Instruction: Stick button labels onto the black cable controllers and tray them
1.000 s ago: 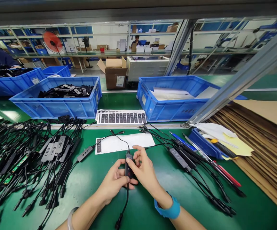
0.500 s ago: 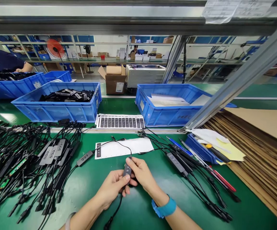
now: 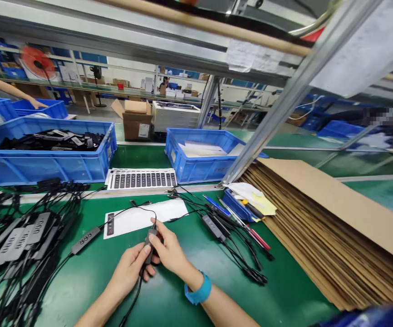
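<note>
Two hands closed on a small black cable controller

The left grip [image 3: 127, 271] and the right grip [image 3: 171, 252] are both closed on the small black inline controller [image 3: 150, 243], which stands almost upright between them, above the green desk [image 3: 278, 290]. The left fingers curl around its lower part, and the right thumb and fingers pinch it from the other side. Its thin black cable [image 3: 133, 299] runs down toward 6 o'clock. A blue wristband [image 3: 198, 288] sits on the right wrist. At 12 o'clock lies a white paper strip [image 3: 155, 215] with a dark label at its left end, and behind it a sheet of black button labels [image 3: 141, 180]. At 9 o'clock lies another controller [image 3: 85, 240], and beyond it a big heap of black cables [image 3: 19, 240]. At 2 o'clock is a looser bundle of cables [image 3: 213, 227], then a blue tray of tools [image 3: 235, 209]. At 3 o'clock are stacked corrugated cardboard sheets [image 3: 319, 236]. Farther away stand a blue crate of black parts [image 3: 46, 170] at 11 o'clock and a blue crate of white papers [image 3: 196, 170] at 1 o'clock, and a co-worker's hand [image 3: 36, 103] touches another crate at 10 o'clock
</note>
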`<state>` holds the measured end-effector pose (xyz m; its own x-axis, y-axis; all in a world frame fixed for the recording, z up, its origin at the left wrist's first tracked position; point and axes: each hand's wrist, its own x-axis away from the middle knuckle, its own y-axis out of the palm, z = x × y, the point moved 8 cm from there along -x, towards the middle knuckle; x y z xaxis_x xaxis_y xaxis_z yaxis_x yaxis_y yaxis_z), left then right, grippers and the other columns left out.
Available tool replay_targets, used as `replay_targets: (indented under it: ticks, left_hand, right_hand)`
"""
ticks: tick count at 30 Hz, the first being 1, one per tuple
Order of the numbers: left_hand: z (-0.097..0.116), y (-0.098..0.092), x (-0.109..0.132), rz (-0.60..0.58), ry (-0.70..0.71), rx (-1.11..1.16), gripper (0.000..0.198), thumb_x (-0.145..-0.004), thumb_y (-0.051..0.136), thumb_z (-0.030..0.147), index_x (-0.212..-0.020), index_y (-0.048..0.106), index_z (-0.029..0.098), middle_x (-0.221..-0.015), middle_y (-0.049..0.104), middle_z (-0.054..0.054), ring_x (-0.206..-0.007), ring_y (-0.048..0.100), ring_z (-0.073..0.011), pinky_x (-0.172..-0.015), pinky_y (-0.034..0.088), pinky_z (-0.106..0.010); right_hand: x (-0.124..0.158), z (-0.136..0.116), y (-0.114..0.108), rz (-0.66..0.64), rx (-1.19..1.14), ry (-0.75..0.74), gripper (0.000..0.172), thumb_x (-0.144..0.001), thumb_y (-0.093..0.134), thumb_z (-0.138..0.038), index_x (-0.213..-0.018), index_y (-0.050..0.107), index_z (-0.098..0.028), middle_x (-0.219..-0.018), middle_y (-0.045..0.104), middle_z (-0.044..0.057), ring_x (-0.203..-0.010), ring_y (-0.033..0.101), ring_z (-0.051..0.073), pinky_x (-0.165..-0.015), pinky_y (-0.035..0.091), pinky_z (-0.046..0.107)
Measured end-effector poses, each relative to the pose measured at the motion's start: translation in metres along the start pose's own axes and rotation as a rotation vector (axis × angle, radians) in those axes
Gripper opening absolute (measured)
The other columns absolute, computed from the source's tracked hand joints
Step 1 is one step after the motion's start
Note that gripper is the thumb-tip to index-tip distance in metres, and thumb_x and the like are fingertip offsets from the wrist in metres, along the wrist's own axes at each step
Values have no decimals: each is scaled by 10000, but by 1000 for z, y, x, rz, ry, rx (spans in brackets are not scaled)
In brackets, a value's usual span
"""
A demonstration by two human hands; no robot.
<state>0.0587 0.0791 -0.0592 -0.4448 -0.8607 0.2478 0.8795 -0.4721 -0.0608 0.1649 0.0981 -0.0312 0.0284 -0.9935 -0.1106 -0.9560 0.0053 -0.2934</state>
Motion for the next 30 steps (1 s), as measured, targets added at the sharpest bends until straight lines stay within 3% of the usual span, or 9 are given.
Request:
replay_targets:
  ticks: [3,5,8,11,13,17,21,26,30]
  left_hand:
    - [20,-21,-1,122,209,-494,460,-925,419,530,-1038,692,178,-994,733,-116,-924,689,-257,-850,547,-395]
    - [27,-31,-2,207,329,-771,462,-912,480,465,-1246,617,177,-1323,610,-147,-1255,535,-322,-1067,410,-505]
    - [19,-30,-5,192,360,-1031,573,-909,520,426,-1403,471,139,-1510,391,-185,-1415,310,-356,-1135,294,-572]
    - [11,-20,-5,155,345,-1147,630,-888,588,414,-1428,435,127,-1538,306,-215,-1429,235,-379,-1136,294,-576]
    - [8,-13,-5,148,328,-1169,688,-863,630,420,-1436,415,105,-1540,273,-245,-1428,213,-396,-1135,296,-577]
    - [4,-7,-7,153,349,-1145,768,-825,673,448,-1435,393,74,-1529,261,-294,-1427,209,-414,-1125,310,-589]
    - [-1,-12,-7,216,455,-1096,672,-827,652,472,-1378,469,134,-1455,444,-250,-1378,359,-415,-1094,356,-608]
    - [-8,-19,-11,302,619,-1110,483,-852,580,509,-1199,631,176,-1279,635,-178,-1229,551,-396,-1008,473,-559]
    - [-13,-20,-17,269,588,-1132,338,-845,571,452,-1058,711,231,-1120,729,-116,-1084,649,-382,-949,519,-515]
  right_hand:
    - [-13,1,-39,94,185,65,404,-922,392,-251,-1301,501,-164,-729,650,-1,-629,629,150,-617,522,271]
    - [-17,-1,-82,213,383,107,357,-915,441,-283,-1242,522,-166,-726,640,11,-615,626,170,-600,516,287]
    - [-16,-8,-138,358,521,106,305,-875,486,-199,-1162,564,-132,-1010,625,165,-948,617,278,-804,485,396]
    - [-16,-14,-157,468,684,113,363,-837,483,-108,-1188,555,-53,-1183,525,297,-1143,492,401,-913,381,534]
    - [-28,-18,-129,351,805,48,376,-849,481,-99,-1212,564,-52,-1191,536,289,-1126,504,395,-918,377,537]
    - [-55,-28,-13,-158,755,-179,246,-871,499,-87,-997,701,-151,-966,679,117,-851,633,215,-812,471,325]
    - [-72,-39,66,-309,805,-243,142,-812,612,-102,-727,715,-151,-780,672,80,-743,627,205,-697,475,283]
    - [-88,-34,102,-315,933,-268,171,-853,661,-321,-870,717,-160,-1021,662,104,-916,605,239,-739,502,307]
    - [-87,-29,109,-292,982,-276,251,-895,610,-416,-866,697,-183,-1038,650,82,-979,569,243,-732,525,326]
